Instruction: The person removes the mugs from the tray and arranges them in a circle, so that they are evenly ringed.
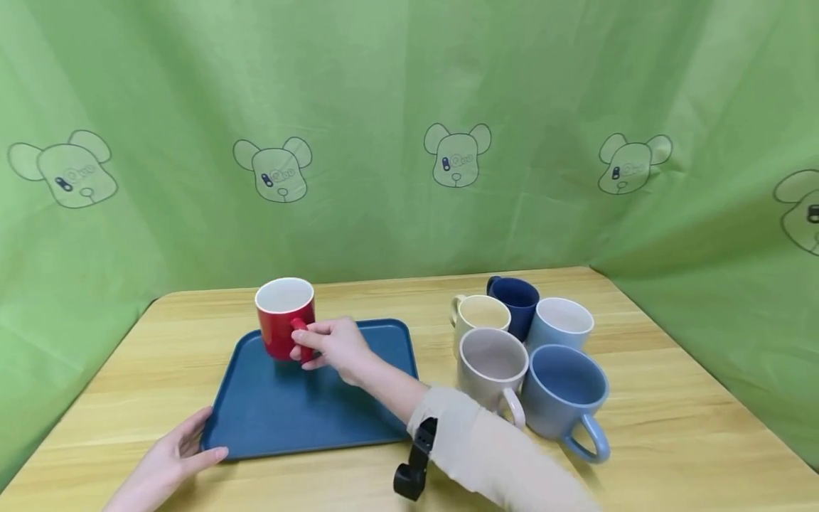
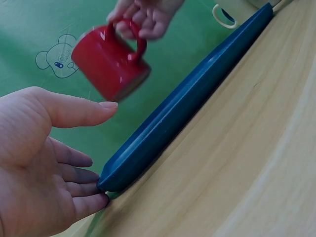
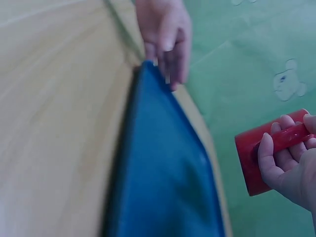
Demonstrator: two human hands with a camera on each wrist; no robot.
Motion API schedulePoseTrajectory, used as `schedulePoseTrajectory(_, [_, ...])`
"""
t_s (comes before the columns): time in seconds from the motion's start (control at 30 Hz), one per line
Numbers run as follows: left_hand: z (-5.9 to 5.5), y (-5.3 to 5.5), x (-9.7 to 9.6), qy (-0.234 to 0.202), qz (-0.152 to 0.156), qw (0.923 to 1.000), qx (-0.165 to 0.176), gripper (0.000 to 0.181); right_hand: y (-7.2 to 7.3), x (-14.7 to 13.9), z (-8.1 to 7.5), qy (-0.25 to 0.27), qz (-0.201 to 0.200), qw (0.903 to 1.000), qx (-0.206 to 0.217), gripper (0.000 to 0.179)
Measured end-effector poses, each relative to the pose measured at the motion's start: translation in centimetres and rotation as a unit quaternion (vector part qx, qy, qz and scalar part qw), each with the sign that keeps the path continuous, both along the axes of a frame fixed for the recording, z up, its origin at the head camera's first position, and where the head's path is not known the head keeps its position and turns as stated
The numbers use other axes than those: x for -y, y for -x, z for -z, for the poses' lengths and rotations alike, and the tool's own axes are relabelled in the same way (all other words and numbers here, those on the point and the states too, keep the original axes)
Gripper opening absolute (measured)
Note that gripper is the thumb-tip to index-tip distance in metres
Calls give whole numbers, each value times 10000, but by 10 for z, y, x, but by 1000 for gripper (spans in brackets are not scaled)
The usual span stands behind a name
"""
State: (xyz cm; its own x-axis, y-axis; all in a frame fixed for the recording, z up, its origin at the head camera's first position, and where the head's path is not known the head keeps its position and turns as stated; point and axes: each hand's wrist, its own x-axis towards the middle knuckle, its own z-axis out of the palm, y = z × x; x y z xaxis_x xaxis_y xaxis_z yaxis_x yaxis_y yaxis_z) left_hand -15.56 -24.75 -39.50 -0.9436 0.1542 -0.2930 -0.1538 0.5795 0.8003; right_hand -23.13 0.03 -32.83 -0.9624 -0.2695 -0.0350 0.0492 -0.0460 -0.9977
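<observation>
A red mug [image 1: 276, 333] with a white inside hangs above the far left part of a dark blue tray [image 1: 307, 419]. My right hand [image 1: 342, 348] grips its handle; in the left wrist view the mug [image 2: 106, 64] tilts and its base is apart from the tray. At the tray's near left corner is my left hand [image 1: 166, 459]. In the left wrist view that hand [image 2: 44, 163] has its thumb held away and its fingertips touching the corner. The right wrist view shows the red mug [image 3: 252, 158] with fingers around the handle.
Right of the tray, several mugs stand close together: cream [image 1: 481, 316], navy [image 1: 517, 295], pale blue [image 1: 563, 327], greyish [image 1: 489, 363] and blue [image 1: 563, 391]. My right forearm passes just in front of the greyish mug. A green curtain [image 1: 384, 235] stands behind the wooden table [image 1: 691, 419].
</observation>
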Motion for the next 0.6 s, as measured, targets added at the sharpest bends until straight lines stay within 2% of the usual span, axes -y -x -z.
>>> schedulePoseTrajectory(0.3, [2, 0, 3, 121, 131, 9998, -130, 86, -4, -37, -45, 69, -103, 9993, -350, 27])
schedulePoseTrajectory(0.5, [1, 0, 2, 144, 159, 9997, -103, 86, -5, -68, -71, 65, 0, 9968, -794, 27])
schedulePoseTrajectory(0.6, [1, 0, 3, 162, 169, 9997, -96, 86, -6, -86, -83, -2, 84, 9963, -856, 28])
